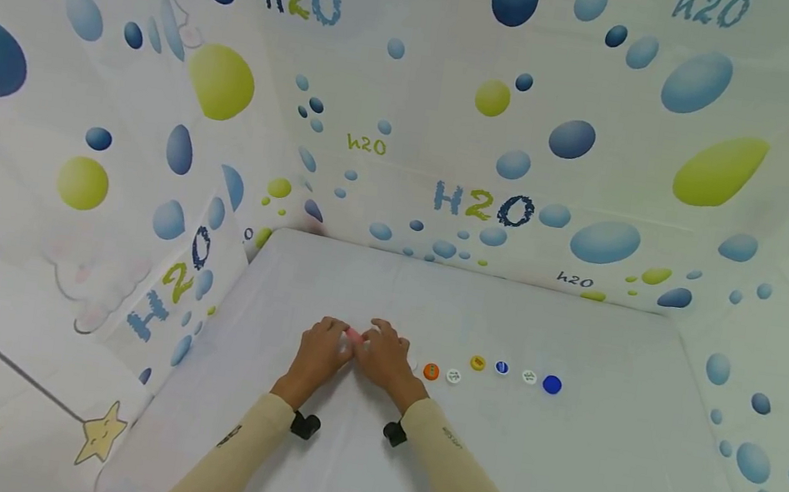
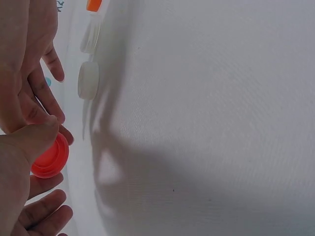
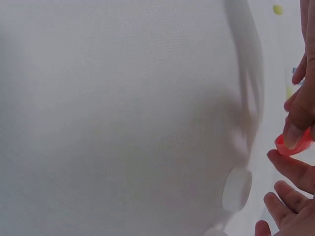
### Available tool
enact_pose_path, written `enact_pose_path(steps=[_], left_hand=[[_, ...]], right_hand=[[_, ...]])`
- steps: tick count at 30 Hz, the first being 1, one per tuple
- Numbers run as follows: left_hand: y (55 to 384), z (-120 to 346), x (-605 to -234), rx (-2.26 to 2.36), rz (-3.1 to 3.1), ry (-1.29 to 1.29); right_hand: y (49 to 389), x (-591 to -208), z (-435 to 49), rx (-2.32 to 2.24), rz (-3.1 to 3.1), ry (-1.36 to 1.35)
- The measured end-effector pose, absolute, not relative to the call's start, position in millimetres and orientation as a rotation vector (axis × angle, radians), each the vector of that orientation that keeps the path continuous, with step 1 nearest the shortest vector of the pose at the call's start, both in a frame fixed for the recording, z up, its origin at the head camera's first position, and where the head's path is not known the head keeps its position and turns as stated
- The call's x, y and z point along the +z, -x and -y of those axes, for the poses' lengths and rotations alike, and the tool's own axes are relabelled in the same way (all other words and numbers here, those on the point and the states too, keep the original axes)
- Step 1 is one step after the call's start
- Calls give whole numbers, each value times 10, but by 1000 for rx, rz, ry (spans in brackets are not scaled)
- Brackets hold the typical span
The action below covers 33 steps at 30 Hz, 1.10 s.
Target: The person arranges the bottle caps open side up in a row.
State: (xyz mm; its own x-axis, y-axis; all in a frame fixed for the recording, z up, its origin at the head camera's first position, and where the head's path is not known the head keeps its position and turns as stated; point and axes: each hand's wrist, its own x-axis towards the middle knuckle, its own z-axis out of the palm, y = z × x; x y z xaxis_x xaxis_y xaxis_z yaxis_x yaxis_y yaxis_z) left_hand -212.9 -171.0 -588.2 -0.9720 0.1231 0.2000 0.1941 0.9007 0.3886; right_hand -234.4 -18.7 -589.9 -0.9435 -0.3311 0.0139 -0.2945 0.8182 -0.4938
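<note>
Your fingers meet at a red cap [image 1: 354, 335] in the head view, with your left hand [image 1: 320, 353] on one side of it and your right hand [image 1: 385, 356] on the other, over the white table [image 1: 560, 471]. To the right of your right hand runs an uneven row: a partly covered white cap, then an orange cap [image 1: 431, 371], a plain white cap [image 1: 453, 376], a yellow cap [image 1: 477, 363], a blue-and-white cap [image 1: 502, 368], another white cap [image 1: 529, 377] and a dark blue cap [image 1: 552, 384].

In the left wrist view, your left thumb lies on the red cap, pinching it against a finger; the other left fingers extend below. Your right fingertips reach its upper edge.

In the right wrist view, your left thumb tip overlaps the red cap's rim while your right forefinger touches it from below. The other right fingers spread apart; your right thumb is hidden, so you cannot tell whether that hand pinches too.
</note>
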Motion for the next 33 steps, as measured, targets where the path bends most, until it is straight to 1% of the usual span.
enact_pose_path(steps=[9,19,25,33], left_hand=[[2132,1675,-5883,-638,2923,204],[2151,1632,-5885,-704,2950,190],[2158,1626,-5881,-679,2979,186],[2161,1632,-5872,-680,2994,180]], right_hand=[[2339,-5920,197,-884,-2914,452],[2362,-5945,158,-1111,-2806,469],[2362,-5923,134,-1079,-2850,496],[2371,-5940,96,-914,-2912,581]])
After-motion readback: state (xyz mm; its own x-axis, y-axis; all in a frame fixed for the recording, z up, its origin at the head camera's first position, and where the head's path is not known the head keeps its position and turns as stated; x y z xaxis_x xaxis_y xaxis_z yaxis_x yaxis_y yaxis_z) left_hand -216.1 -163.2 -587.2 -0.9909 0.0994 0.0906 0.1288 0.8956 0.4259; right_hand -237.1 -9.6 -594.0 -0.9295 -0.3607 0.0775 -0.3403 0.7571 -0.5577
